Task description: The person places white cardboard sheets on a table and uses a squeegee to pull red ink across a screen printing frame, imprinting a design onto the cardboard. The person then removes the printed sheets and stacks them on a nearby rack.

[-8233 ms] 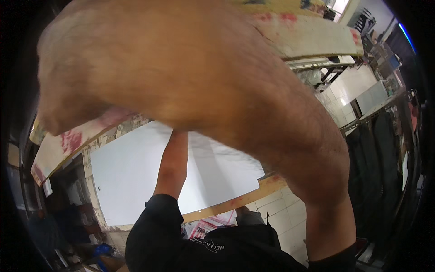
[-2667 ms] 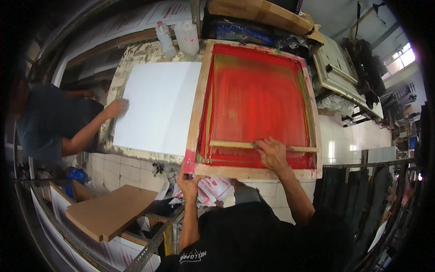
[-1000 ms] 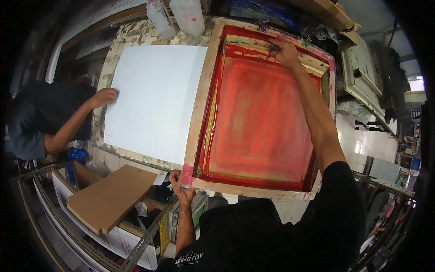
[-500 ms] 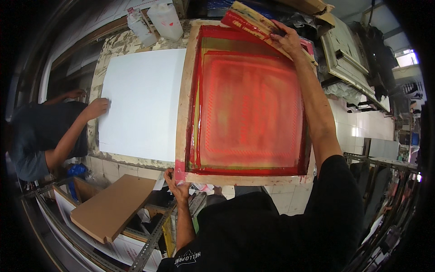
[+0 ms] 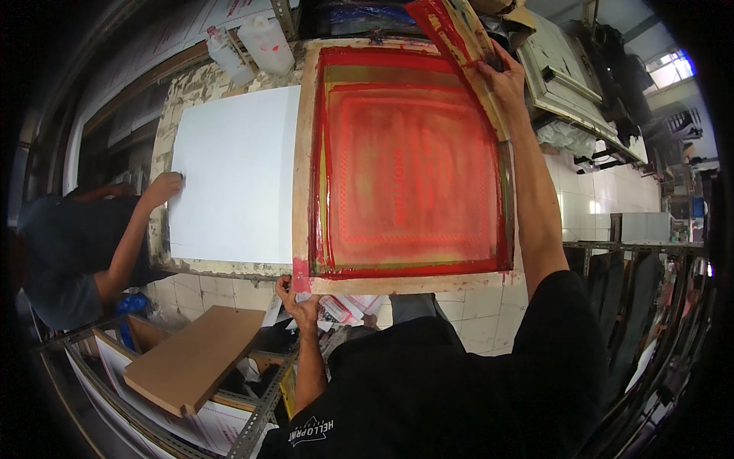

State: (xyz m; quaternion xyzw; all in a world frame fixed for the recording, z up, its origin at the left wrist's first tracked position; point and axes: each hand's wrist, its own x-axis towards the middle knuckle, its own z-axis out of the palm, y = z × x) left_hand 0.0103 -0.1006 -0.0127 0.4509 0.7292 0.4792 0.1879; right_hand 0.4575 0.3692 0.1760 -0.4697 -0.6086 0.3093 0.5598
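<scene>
A wooden-framed printing screen (image 5: 413, 284) with red ink smeared over its mesh lies in front of me. My right hand (image 5: 503, 75) grips a long wooden squeegee (image 5: 453, 46), red with ink along its blade side, tilted over the screen's far right corner. At the near left corner, my left hand (image 5: 300, 304) has its fingers curled around the frame's pink-stained edge. A large white sheet (image 5: 233, 180) lies just left of the screen, its right side meeting the frame. Another person's hand (image 5: 163, 189) touches the sheet's left edge.
Two whitish plastic bottles, a larger jug (image 5: 266, 47) and a smaller bottle (image 5: 227, 57), stand on the table's far edge. A brown cardboard piece (image 5: 195, 358) rests on a metal rack at lower left. A rack with dark panels (image 5: 612, 291) stands at right.
My right hand has swung the squeegee to a steeper angle, farther right over the corner. My left hand keeps its hold on the frame. The whole view has shifted slightly.
</scene>
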